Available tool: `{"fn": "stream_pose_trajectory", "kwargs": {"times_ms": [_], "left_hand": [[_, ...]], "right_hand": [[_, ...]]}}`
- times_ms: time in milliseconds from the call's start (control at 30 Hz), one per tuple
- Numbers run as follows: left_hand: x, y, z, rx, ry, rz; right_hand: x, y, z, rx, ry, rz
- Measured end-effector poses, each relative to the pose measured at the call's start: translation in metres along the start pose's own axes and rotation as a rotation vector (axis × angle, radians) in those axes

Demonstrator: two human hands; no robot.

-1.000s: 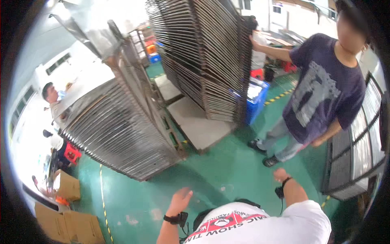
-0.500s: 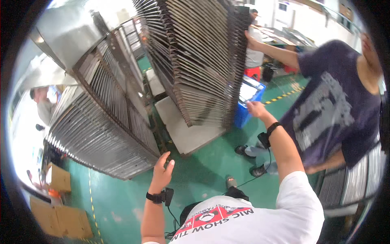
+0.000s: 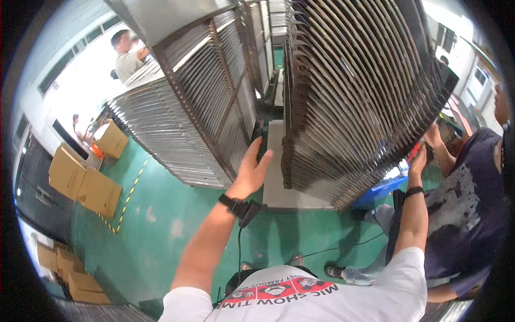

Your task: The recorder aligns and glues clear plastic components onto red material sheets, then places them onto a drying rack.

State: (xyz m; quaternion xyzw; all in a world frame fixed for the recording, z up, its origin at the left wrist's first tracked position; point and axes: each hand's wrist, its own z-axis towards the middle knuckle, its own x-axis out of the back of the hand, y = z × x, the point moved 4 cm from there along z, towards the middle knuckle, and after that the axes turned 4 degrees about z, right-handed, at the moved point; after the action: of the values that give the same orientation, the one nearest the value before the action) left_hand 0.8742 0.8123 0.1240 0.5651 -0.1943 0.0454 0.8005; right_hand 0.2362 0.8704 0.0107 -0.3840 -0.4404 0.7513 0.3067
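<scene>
A tall drying rack (image 3: 359, 107) with many close-set, tilted metal shelves stands in front of me, slightly right. Its lower end is over a pale flat board (image 3: 273, 190) on the floor. My left hand (image 3: 251, 170) is open, thumb and fingers apart, with nothing in it. It hovers in the gap between this rack and a second shelved rack (image 3: 177, 145) on the left. Beside the right edge of the tall rack is my right hand (image 3: 417, 161), raised with its fingers pointing upward. Their grip is unclear. Both wrists wear black straps with small devices.
A co-worker in a dark shirt (image 3: 456, 209) stands close on my right, one hand (image 3: 433, 135) near the tall rack. A blue crate (image 3: 378, 191) lies beside the rack's foot. Cardboard boxes (image 3: 99, 193) stand at the left. A thin cable (image 3: 343, 247) crosses the green floor.
My view has shifted, bringing the tall rack nearer. My left hand has reached forward into the gap between the racks. My right hand has moved out to the tall rack's right side.
</scene>
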Motion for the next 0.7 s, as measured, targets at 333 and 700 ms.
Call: {"fn": "stream_pose_trajectory", "kwargs": {"times_ms": [333,700], "left_hand": [[-0.061,0.025,0.084,0.106,0.034,-0.122],[-0.054,-0.004,0.074,0.039,0.234,-0.03]], "right_hand": [[-0.049,-0.053,-0.024,-0.31,-0.19,0.063],[-0.023,0.015,-0.02,0.055,-0.049,-0.719]]}}
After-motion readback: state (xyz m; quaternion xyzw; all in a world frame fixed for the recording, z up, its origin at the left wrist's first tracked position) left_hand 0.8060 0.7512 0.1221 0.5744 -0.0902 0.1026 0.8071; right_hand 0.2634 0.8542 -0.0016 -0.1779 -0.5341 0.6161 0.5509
